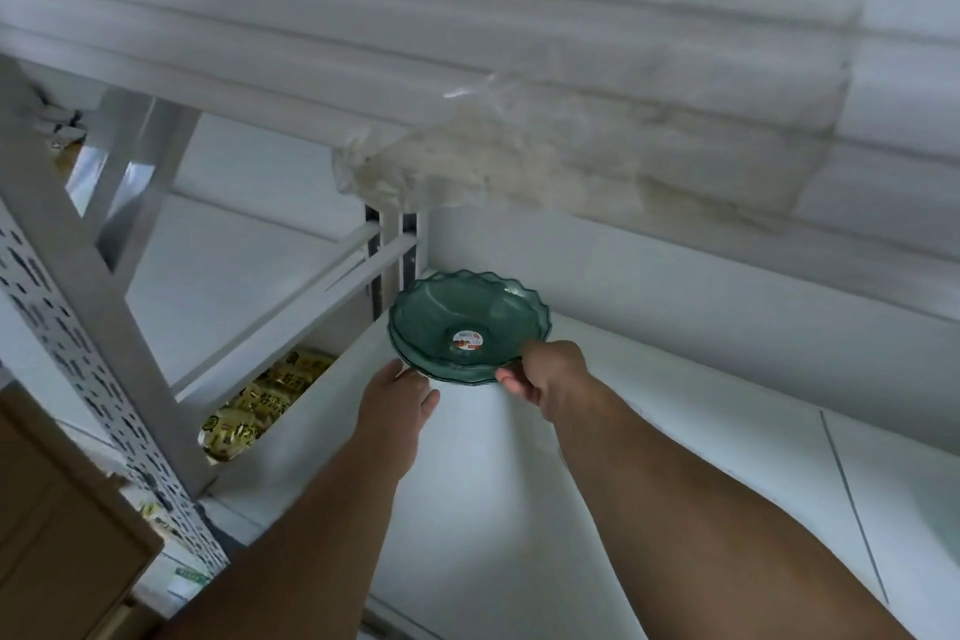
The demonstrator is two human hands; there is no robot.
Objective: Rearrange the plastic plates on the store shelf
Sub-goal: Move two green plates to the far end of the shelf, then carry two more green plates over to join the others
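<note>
A small stack of translucent green plastic plates (467,322) with wavy rims and a round sticker in the middle sits at the back left corner of a white shelf (701,457). My right hand (545,372) pinches the front right rim of the stack. My left hand (402,398) is at the front left rim, fingers under or against the edge; whether it grips is hard to tell.
The upper shelf's white front edge (363,31) hangs overhead with a clear plastic strip (597,140) taped to it. A perforated upright post (78,327) stands at left. Yellow snack packs (260,400) lie on the lower neighbouring shelf. A cardboard box (57,525) is at bottom left.
</note>
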